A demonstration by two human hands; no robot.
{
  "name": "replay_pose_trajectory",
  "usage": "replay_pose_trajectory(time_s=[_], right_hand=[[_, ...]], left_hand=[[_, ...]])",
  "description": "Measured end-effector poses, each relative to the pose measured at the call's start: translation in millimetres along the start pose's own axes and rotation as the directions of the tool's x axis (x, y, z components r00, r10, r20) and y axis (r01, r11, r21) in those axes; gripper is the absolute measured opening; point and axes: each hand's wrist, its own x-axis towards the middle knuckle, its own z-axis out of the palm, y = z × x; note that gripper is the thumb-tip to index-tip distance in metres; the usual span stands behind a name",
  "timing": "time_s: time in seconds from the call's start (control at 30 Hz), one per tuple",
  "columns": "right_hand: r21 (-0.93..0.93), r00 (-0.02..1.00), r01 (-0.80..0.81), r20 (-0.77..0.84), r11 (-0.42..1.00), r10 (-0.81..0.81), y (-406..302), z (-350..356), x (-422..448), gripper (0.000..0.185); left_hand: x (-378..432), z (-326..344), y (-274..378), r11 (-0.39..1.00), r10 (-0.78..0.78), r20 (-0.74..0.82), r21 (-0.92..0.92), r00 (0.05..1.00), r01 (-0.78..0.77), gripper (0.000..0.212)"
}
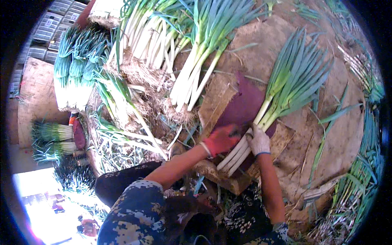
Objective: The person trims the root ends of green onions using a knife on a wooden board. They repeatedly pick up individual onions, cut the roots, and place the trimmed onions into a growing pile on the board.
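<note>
A small bunch of leeks lies slantwise before me, green leaves pointing to the upper right and white shanks toward me. My right hand, in a whitish knit glove, is closed around the shanks near where they turn green. Just left of them is my left hand, in a red glove. Its fingers are blurred, and I cannot tell whether they hold anything. Under the bunch, a maroon cloth drapes over a wooden block. The lower ends of the shanks lie over the near part of that support.
Rooted leeks are heaped at the upper left, beside tied trimmed bundles. Leaf scraps litter the ground at left. A brown sheet spreads to the right, edged by more leeks. Stacked crates stand far left.
</note>
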Motion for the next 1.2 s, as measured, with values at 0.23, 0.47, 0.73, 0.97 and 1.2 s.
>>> replay_pose_trajectory(time_s=[0.23, 0.47, 0.73, 0.97, 1.2], right_hand=[[0.046, 0.999, 0.027, -0.034, 0.999, -0.026, -4.5, -3.4, -4.3, 0.045], [0.031, 1.0, 0.007, -0.015, 0.999, -0.007, 3.4, -3.8, -5.3, 0.049], [-0.002, 1.0, -0.002, -0.001, 1.0, 0.002, -4.6, -3.9, -6.7, 0.047], [0.039, 0.998, 0.029, -0.061, 0.999, -0.026, -1.0, -3.7, -4.9, 0.048], [0.023, 0.999, -0.048, -0.001, 0.999, 0.048, -1.1, -9.7, -3.1, 0.048]], left_hand=[[75.8, -163.9, -99.5, 0.919, -0.324, -0.563, -0.377, 0.76, 0.113, 0.018], [106.7, -145.9, -176.1, 0.849, -0.212, -0.813, 0.121, 0.542, 0.515, 0.038], [117.4, -178.6, -180.3, 0.755, -0.503, -0.45, 0.188, 0.738, 0.628, 0.064], [117.1, -169.3, -212.7, 0.812, -0.464, -0.415, 0.154, 0.783, 0.563, 0.066], [121.9, -168.9, -169.7, 0.739, -0.554, -0.325, 0.23, 0.766, 0.633, 0.067]])
